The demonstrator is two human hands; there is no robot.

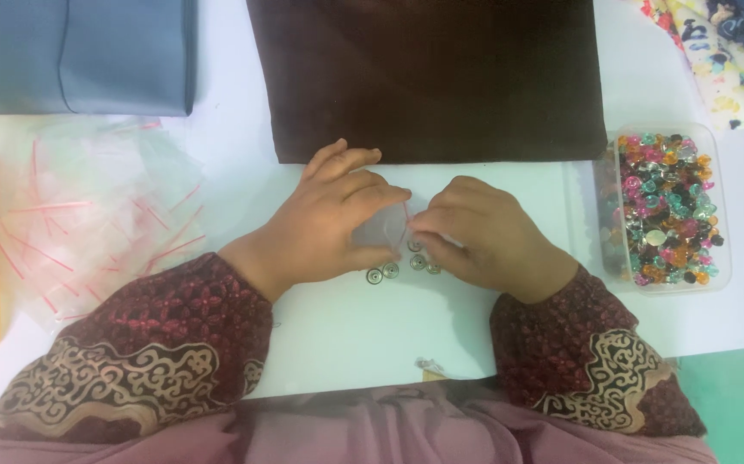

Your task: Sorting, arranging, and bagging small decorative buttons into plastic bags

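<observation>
Both hands pinch a small, seemingly empty bag beside the bead-filled box.

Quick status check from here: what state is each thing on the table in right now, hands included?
Left hand: pinching the small clear bag.
Right hand: pinching the same bag's edge.
Small clear bag: held off the table between both hands.
Silver buttons: loose on the table under the hands.
Clear box of coloured beads: open, nearly full.
Pile of zip bags: heaped, empty.
Brown cloth: lying flat.
Blue fabric: folded.
</observation>
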